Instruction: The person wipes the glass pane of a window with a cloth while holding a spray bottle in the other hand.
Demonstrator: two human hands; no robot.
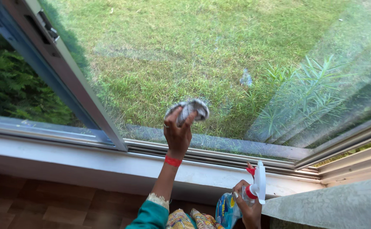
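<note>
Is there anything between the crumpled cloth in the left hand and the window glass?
Nothing visible. The left hand presses the crumpled cloth against the window glass. The right hand holds the spray bottle low, clear of the pane.

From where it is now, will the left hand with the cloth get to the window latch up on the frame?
Probably not without leaning in. The left hand, holding the cloth, is against the low glass, while the latch sits far up and left on the frame. Nothing blocks the way.

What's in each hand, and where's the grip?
Left hand: crumpled grey cloth, bunched in the fingertips against the window glass. Right hand: spray bottle, grip around its neck below the trigger head.
</note>
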